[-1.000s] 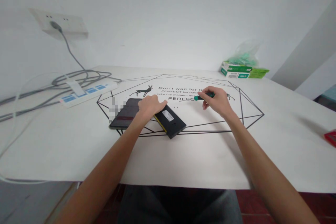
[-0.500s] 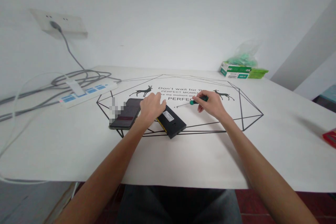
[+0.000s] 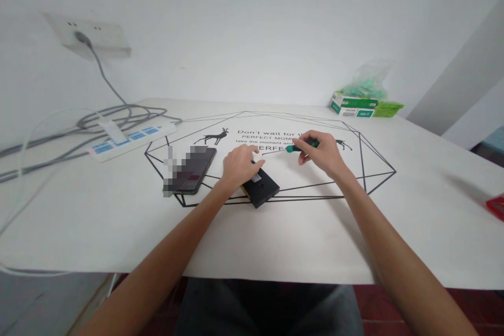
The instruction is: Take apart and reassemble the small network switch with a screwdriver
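Note:
My right hand (image 3: 321, 152) is closed around the green and black handle of a screwdriver (image 3: 295, 148). Its thin shaft points left, tip low over the printed tabletop. Just left of that tip, my left hand (image 3: 239, 165) reaches over the far end of a flat black rectangular device (image 3: 262, 186), with thumb and forefinger apart. The device has a white label, partly covered by the hand, and a yellow strip along one side. A dark-screened smartphone (image 3: 193, 170) lies left of my left hand, partly blurred out.
A white power strip (image 3: 134, 142) with coiled grey cables (image 3: 129, 110) lies at the left. Green and white boxes (image 3: 354, 105) with a plastic bag (image 3: 366, 81) on top stand at the back right. A red object (image 3: 496, 206) sits at the right edge.
My left hand has moved right, from between the phone and the black device toward the screwdriver tip. My right hand has shifted slightly right with the screwdriver.

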